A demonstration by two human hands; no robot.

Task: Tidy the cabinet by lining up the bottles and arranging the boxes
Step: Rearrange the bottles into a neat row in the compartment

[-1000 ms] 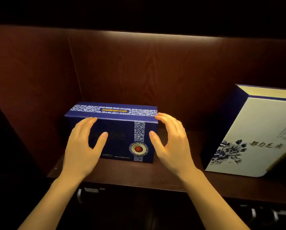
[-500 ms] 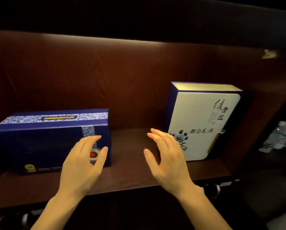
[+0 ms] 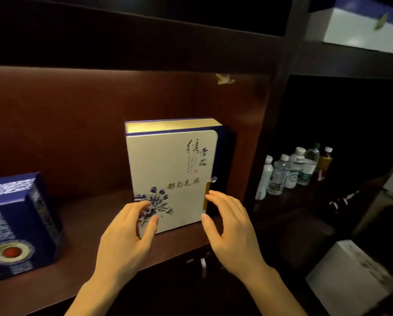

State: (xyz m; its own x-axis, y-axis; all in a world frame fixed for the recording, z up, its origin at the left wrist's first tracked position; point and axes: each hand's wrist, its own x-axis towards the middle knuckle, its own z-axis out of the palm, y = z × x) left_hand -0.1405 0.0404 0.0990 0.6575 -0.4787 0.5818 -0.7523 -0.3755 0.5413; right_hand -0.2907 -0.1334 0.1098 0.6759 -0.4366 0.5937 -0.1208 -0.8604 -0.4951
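Note:
A white box (image 3: 175, 169) with blue flowers and dark writing stands upright on the lit wooden shelf (image 3: 95, 229), close to the right side wall. My left hand (image 3: 128, 238) is spread in front of its lower left corner, fingertips at the box face. My right hand (image 3: 232, 226) is spread at its lower right edge, next to the gold clasp. Neither hand grips it. A dark blue box (image 3: 17, 226) with a red seal lies at the shelf's left end. Several bottles (image 3: 291, 172) stand in a row in the dark compartment to the right.
A dark wooden divider (image 3: 268, 137) separates the shelf from the bottle compartment. A white box (image 3: 359, 30) sits on an upper shelf at top right. Another white box (image 3: 350, 277) lies low at the right. Cabinet door handles (image 3: 202, 263) show below the shelf edge.
Both hands have left the dark blue box and moved right to the white box. My view has swung right, bringing the bottles into sight.

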